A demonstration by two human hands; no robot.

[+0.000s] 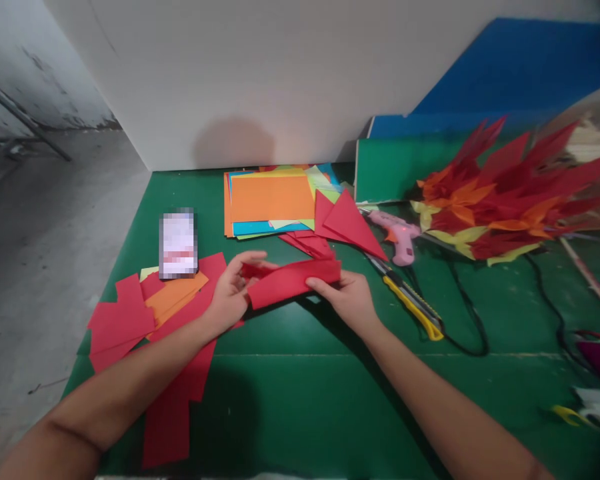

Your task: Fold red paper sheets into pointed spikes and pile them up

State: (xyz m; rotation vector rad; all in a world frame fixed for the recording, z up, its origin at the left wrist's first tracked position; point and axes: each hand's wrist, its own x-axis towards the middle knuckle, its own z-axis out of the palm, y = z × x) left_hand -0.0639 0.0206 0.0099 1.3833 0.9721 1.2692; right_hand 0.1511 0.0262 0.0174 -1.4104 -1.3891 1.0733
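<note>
Both hands hold one folded strip of red paper [293, 280] just above the green table [300, 393]. My left hand [230, 293] grips its left end, thumb on top and fingers curled round it. My right hand [347, 297] pinches the right end. Red and orange paper offcuts [130, 320] lie under my left forearm. Folded red paper triangles [347, 223] lie just beyond the strip.
A stack of coloured paper sheets [273, 200] sits at the back centre. A phone [178, 243] lies at the left. A pink glue gun [399, 241] and a yellow utility knife [413, 305] lie right of my hands. Red, orange and yellow paper flowers [505, 200] fill the right.
</note>
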